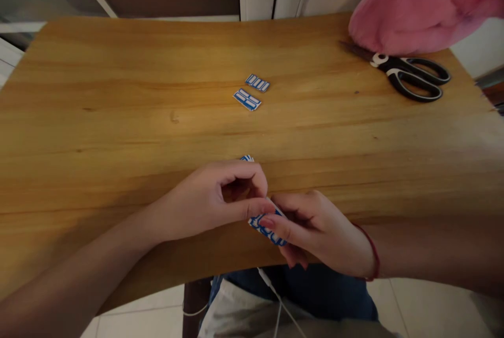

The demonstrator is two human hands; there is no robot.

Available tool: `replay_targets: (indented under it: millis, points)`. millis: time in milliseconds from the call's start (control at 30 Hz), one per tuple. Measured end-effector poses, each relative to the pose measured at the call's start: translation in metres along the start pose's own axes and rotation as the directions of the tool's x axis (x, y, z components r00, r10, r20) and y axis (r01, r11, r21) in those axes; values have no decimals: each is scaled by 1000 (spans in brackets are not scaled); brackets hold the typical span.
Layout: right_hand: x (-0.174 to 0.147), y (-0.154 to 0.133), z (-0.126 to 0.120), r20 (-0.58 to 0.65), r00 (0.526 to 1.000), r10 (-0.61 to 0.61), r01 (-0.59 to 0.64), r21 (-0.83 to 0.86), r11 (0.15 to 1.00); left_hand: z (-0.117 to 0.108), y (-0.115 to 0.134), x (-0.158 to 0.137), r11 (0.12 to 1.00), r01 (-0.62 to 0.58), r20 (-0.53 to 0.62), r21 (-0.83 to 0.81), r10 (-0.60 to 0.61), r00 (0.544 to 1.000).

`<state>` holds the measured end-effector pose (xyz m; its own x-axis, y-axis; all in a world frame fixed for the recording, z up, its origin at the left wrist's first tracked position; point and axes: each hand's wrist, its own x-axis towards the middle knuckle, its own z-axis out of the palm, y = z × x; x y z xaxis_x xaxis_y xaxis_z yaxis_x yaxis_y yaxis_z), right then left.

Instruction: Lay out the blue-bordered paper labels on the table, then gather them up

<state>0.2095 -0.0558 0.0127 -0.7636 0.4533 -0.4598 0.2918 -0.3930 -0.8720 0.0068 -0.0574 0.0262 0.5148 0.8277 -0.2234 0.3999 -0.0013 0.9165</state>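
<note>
With right hand (321,233) grips blue-and-white cards (271,235), lower centre; with left hand (208,201), cannot tell. Probably light, stiff: hold edges.

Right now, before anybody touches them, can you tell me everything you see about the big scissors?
The scissors lie flat on the wooden table, near its far right corner. They have two looped handles, black with pale edging, that look like plastic. The dark, pointed blades look like metal and seem to be closed, pointing left and away from you. A whitish round part sits where the blades meet the handles. A soft-looking pink thing is right beside them; I can't tell whether it touches.
</note>
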Motion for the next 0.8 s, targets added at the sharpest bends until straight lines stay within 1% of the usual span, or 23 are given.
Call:
replay_targets:
  millis: [100, 267, 367, 433, 500, 533, 600, 667, 700, 733, 767, 800]
  points:
    - [0, -1, 0, 9, 1000, -8, 9, -23, 1000, 1, -2, 2, 999, 19, -6, -31, -19, 1000]
    - [1, 0, 1, -5, 999, -41, 40, -74, 996, -6, -2, 4, 998, -14, -47, 59, 16, 999]
    - [1, 1, 1, -6, 999, -32, 32, -50, 998, -14, -2, 4, 988, -24, -138, 151, 45, 989]
    - [0, 1, 1, -4, 999, -33, 32, -44, 998, -19, -5, 5, 969, -22, -209, 247, 75, 975]
    - [0, 0, 1, 0, 999, -36, 36, -48, 998, -22, -11, 7, 909, -27, -226, 415, 132, 965]
    - [0, 0, 1, 2, 999, -36, 36, -54, 998, -22, -14, 9, 852, -36, -207, 523, 167, 964]
    - [0, 0, 0, 8, 999, -38, 39, -76, 996, -22, -21, 11, 691, -56, -146, 720, 230, 962]
    - [0, -1, 0, 12, 999, -42, 43, -98, 994, -20, -25, 12, 548, -68, -100, 834, 271, 957]
    - [0, -1, 0, 14, 999, -41, 43, -105, 994, -20, -25, 11, 509, -66, -99, 858, 290, 952]
    - [0, -1, 0, 17, 999, -40, 42, -107, 993, -19, -24, 10, 497, -55, -117, 866, 310, 944]
    - [0, -1, 0, 18, 999, -39, 40, -106, 994, -20, -23, 9, 508, -40, -151, 861, 330, 932]
    - [0, -1, 0, 18, 999, -38, 40, -101, 994, -20, -20, 7, 540, -35, -181, 841, 342, 922]
